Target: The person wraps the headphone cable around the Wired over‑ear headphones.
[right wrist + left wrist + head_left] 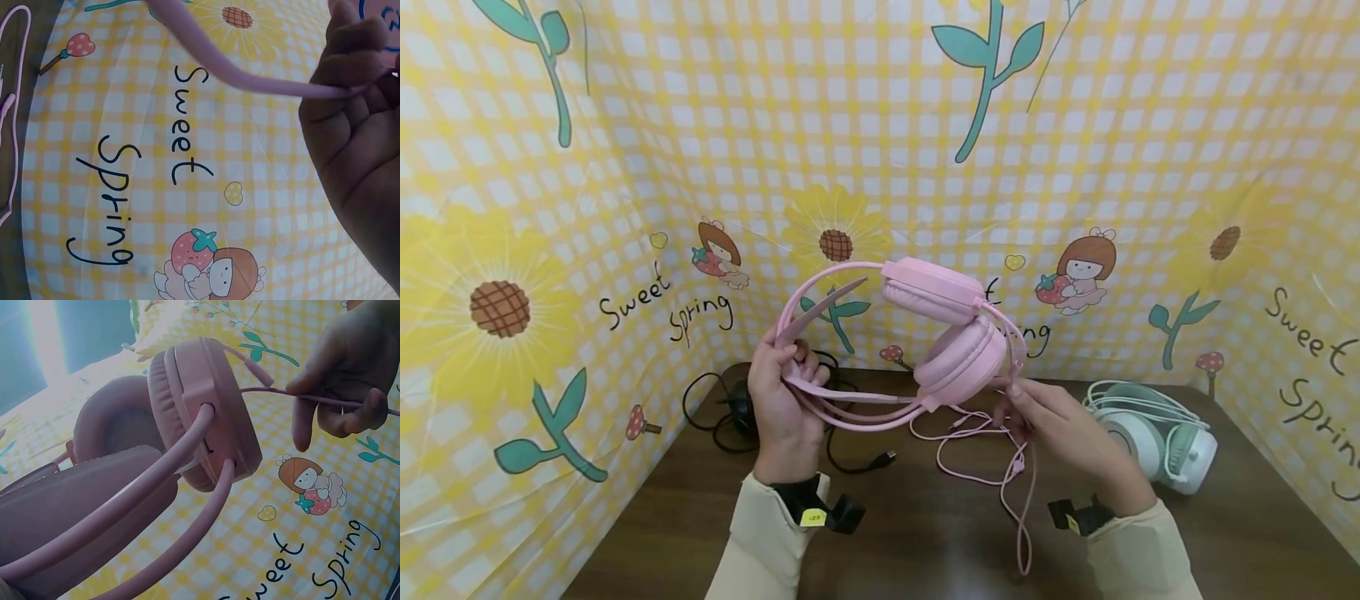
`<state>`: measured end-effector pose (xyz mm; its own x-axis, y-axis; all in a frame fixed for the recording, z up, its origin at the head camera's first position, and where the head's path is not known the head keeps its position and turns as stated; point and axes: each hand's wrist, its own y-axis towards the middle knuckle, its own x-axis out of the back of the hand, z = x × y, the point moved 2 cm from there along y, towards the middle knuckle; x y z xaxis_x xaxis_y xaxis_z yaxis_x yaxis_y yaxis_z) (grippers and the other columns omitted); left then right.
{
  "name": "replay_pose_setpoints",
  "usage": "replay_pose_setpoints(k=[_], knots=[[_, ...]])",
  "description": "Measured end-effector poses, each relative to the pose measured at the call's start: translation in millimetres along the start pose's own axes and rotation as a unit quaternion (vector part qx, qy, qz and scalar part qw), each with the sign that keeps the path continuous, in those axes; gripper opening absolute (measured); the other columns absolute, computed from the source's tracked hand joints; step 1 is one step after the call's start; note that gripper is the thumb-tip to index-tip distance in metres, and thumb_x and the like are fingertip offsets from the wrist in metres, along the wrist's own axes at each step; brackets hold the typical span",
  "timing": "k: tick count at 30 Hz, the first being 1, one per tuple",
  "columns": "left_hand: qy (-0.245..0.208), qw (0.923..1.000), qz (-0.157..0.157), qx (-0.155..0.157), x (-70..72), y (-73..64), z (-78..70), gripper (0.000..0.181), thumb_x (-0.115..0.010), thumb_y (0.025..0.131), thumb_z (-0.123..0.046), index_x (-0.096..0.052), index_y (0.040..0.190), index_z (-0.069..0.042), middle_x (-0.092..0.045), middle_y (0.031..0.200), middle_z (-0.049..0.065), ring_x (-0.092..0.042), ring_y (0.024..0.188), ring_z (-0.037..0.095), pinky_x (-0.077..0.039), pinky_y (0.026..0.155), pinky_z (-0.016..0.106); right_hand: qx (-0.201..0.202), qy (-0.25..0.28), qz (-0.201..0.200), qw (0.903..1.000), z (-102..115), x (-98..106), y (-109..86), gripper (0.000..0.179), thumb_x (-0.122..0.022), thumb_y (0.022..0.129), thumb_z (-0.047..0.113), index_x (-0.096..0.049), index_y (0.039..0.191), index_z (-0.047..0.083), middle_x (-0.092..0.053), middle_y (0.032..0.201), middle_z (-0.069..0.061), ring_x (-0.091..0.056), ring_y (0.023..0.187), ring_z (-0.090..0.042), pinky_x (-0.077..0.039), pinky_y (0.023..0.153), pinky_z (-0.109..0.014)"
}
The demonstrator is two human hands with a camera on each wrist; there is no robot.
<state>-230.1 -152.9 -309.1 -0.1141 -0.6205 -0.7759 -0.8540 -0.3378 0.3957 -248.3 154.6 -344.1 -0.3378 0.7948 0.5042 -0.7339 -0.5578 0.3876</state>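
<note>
Pink headphones (962, 362) are held up above the table, tilted on their side, with the ear cups pointing right. My left hand (778, 400) grips them by the headband, fingers curled round it. Just right of the lower ear cup, my right hand (1067, 421) pinches the pink cable (1024, 542) between thumb and fingers. A loop of that cable hangs below the hand, and more of it lies on the table. The left wrist view shows the outside of an ear cup (219, 412) close up, with the cable (265, 390) running into my right hand (350, 369).
Mint-green headphones (1131, 437) with a wrapped cable lie at the table's right. Behind my left wrist are a dark object (742, 408) and a black cable with a plug (883, 459). A yellow-checked cloth (880, 150) walls in the brown table (925, 542).
</note>
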Motion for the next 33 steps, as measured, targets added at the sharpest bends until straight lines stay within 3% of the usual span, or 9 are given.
replay_pose_setpoints(k=[4, 10, 16, 20, 25, 33], knots=[[0.006, 0.9997, -0.015, -0.017, -1.9, -1.1, 2.9, 0.028, -0.038, 0.089, 0.002, -0.05, 0.114, -0.003, -0.038, 0.077, 0.005, -0.035, 0.056, 0.012, -0.033, 0.048, 0.022, -0.02, -0.016, 0.028, 0.9993, -2, -4, 0.8, 0.028, -0.038, 0.106, 0.011, -0.057, 0.121, -0.001, -0.064, 0.084, -0.004, -0.059, 0.065, -0.029, -0.051, 0.058, -0.035], [0.017, 0.9992, -0.027, -0.025, -3.1, -3.0, 7.8, 0.028, -0.04, 0.09, 0.004, -0.044, 0.117, 0.0, -0.038, 0.076, 0.005, -0.036, 0.056, 0.012, -0.033, 0.05, 0.022, -0.043, -0.021, 0.083, 0.9954, -1, -10, 0.3, 0.021, -0.043, 0.105, 0.015, -0.061, 0.105, 0.005, -0.063, 0.083, -0.005, -0.06, 0.07, -0.026, -0.052, 0.059, -0.032], [0.056, 0.9954, -0.028, -0.073, -4.3, -3.8, 5.2, 0.031, -0.045, 0.088, 0.006, -0.045, 0.118, 0.001, -0.044, 0.081, 0.007, -0.036, 0.056, 0.013, -0.033, 0.049, 0.023, -0.024, -0.017, 0.094, 0.9951, 1, -10, 0.5, 0.026, -0.043, 0.104, 0.013, -0.059, 0.125, 0.009, -0.065, 0.085, -0.003, -0.061, 0.067, -0.021, -0.053, 0.056, -0.034], [0.102, 0.9875, -0.031, -0.116, -5.6, -4.2, 3.3, 0.037, -0.05, 0.084, 0.01, -0.047, 0.121, 0.005, -0.052, 0.086, 0.01, -0.039, 0.056, 0.014, -0.036, 0.049, 0.022, -0.041, -0.017, 0.079, 0.9959, 1, -9, -0.5, 0.022, -0.045, 0.104, 0.016, -0.061, 0.118, 0.008, -0.063, 0.076, -0.004, -0.06, 0.062, -0.021, -0.052, 0.054, -0.034], [0.175, 0.976, -0.032, -0.126, -4.6, -4.3, 4.6, 0.039, -0.057, 0.083, 0.011, -0.052, 0.121, 0.004, -0.056, 0.088, 0.01, -0.044, 0.059, 0.012, -0.04, 0.051, 0.021, -0.052, -0.02, 0.067, 0.9962, 5, -8, -1.6, 0.016, -0.048, 0.103, 0.014, -0.062, 0.105, 0.007, -0.059, 0.071, -0.003, -0.058, 0.058, -0.027, -0.051, 0.053, -0.032], [0.286, 0.9443, 0.012, -0.162, -7.6, -7.5, 11.4, 0.039, -0.068, 0.081, 0.006, -0.057, 0.118, 0.007, -0.059, 0.09, 0.015, -0.053, 0.07, 0.015, -0.047, 0.059, 0.021, -0.062, -0.05, 0.068, 0.9945, 7, -7, -0.2, 0.015, -0.05, 0.102, 0.018, -0.063, 0.097, 0.012, -0.055, 0.065, -0.006, -0.055, 0.054, -0.019, -0.049, 0.051, -0.031]])
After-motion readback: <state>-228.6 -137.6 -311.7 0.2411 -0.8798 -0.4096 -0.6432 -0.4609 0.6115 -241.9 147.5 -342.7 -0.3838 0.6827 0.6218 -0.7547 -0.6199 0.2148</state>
